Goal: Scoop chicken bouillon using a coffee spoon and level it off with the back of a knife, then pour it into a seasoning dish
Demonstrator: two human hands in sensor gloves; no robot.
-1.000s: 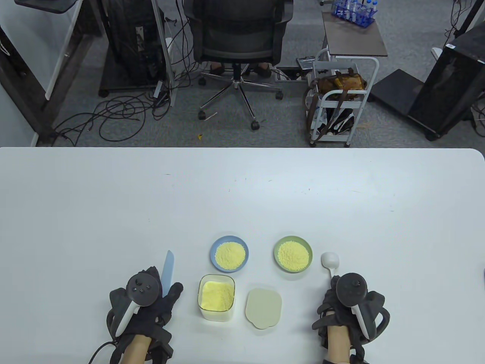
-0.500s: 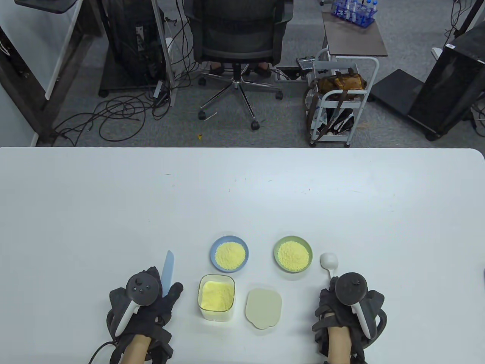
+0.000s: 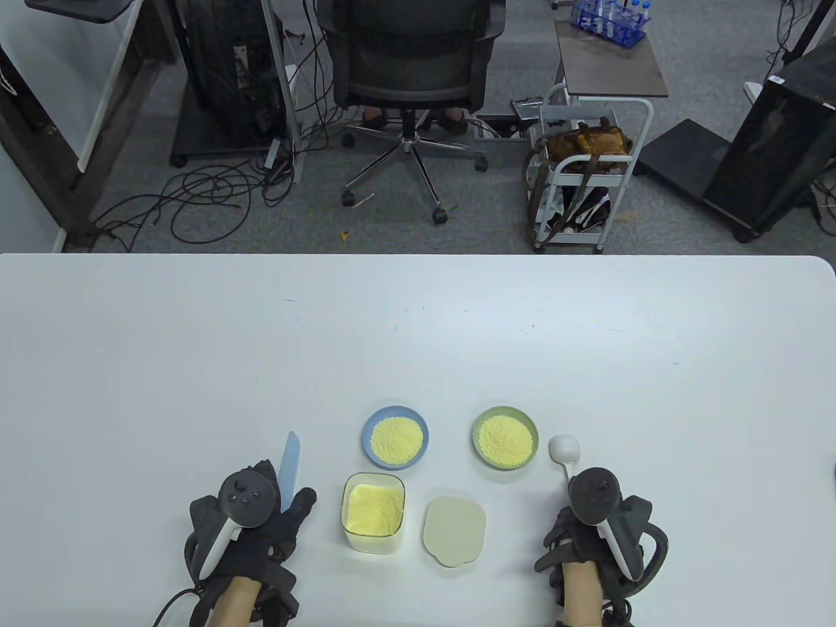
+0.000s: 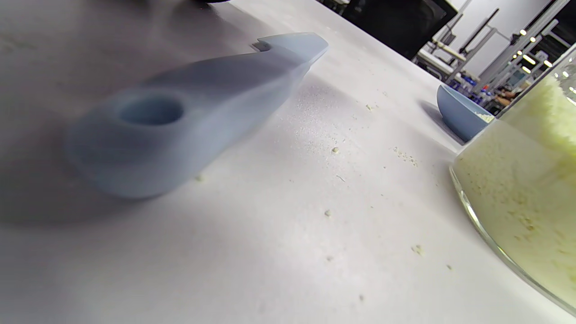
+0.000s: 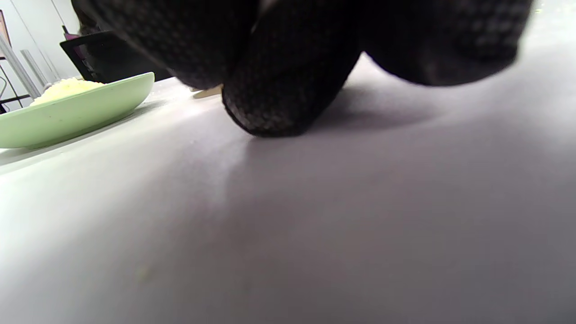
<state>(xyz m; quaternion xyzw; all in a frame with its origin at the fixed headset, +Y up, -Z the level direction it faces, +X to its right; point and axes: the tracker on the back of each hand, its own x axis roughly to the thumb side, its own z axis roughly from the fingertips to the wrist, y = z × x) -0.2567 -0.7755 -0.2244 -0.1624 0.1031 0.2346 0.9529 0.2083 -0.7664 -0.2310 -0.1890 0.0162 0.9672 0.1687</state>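
A light-blue knife (image 3: 289, 465) lies on the table, blade pointing away. My left hand (image 3: 282, 491) lies over its handle. In the left wrist view that handle (image 4: 180, 117) rests flat on the table with no finger around it. A white coffee spoon (image 3: 565, 449) lies right of the green dish (image 3: 482, 418). My right hand (image 3: 575, 484) has curled fingers (image 5: 288, 90) down on the table at the spoon's handle, pinching it. The clear tub of yellow chicken bouillon (image 3: 373, 511) stands open between my hands. The blue dish (image 3: 372, 418) and the green dish both hold bouillon.
The tub's beige lid (image 3: 454, 530) lies flat just right of the tub. Loose bouillon crumbs (image 4: 333, 150) dot the table between knife and tub. Beyond the dishes, the white table (image 3: 418, 326) runs to its far edge.
My right hand has shifted slightly left and turned, and the spoon's bowl has crept a little left and away with it. The left hand and the knife have stayed put.
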